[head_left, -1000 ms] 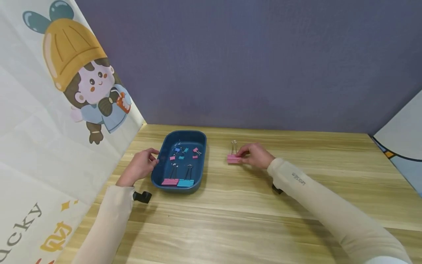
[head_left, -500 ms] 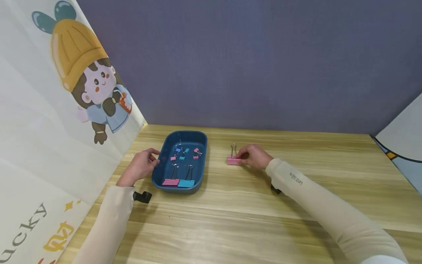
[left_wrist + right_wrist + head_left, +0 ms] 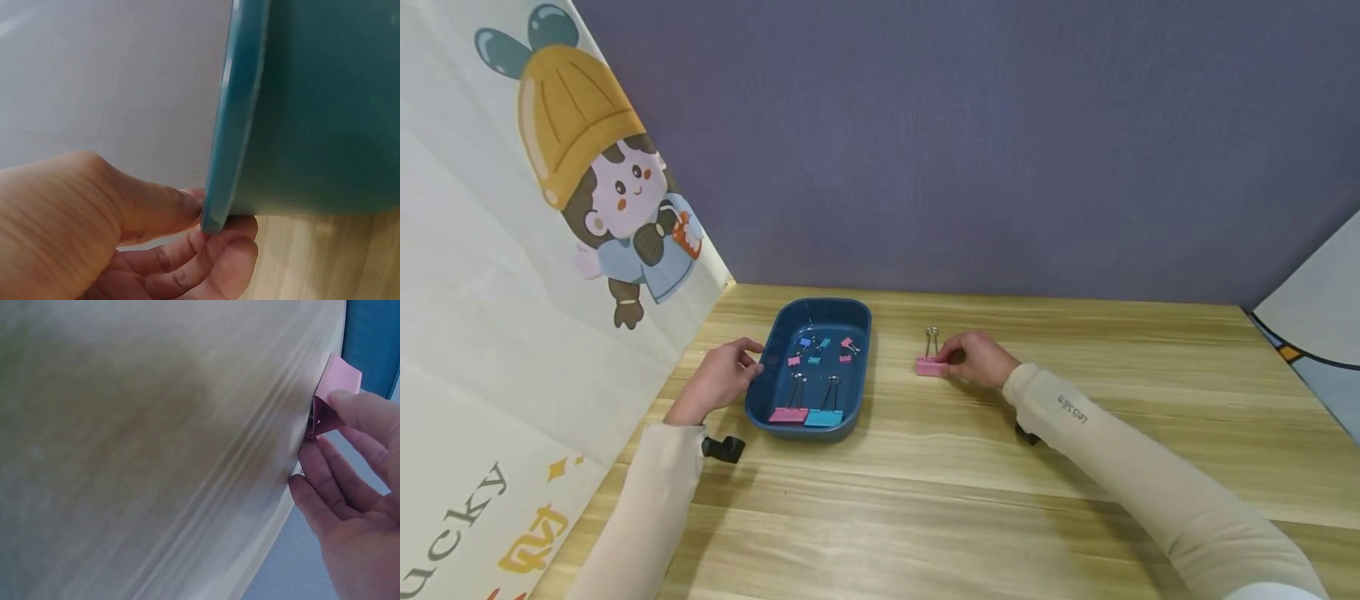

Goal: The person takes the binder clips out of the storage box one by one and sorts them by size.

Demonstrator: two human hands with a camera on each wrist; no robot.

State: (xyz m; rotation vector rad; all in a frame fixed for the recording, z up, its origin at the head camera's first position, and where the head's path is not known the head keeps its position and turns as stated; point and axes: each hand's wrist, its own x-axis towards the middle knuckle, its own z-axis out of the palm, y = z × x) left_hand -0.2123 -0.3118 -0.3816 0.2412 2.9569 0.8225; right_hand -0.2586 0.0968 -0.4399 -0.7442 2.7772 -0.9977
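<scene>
Between thumb and fingers of the right hand (image 3: 977, 357), a pinch on the right end of a pink binder clip (image 3: 929, 367). Position of this clip: at the wooden tabletop (image 3: 880, 517), to the right of the dark blue tray (image 3: 812, 432) and apart from it. Not possible to tell from these views whether touching the wood or slightly lifted. Wire handles (image 3: 932, 340) free of the fingers and pointing to the far side.

With the left hand (image 3: 718, 377), a pinch on the left rim of the tray, thumb on one side and fingertips on the other, well visible in the left wrist view.

Inside the tray, at the near end, a large pink clip (image 3: 787, 414) and a large turquoise clip (image 3: 823, 417), side by side; farther in, some small clips (image 3: 794, 361), loosely scattered.

For good work here, better to hold the coloured body only, with light pressure, and to leave the handles alone. Use the long edge of the body as guide for straightness. Before any opening of the fingers, check for full contact between clip and wood. Steady the rim without tipping, probably otherwise a risk of sliding the small clips together.
</scene>
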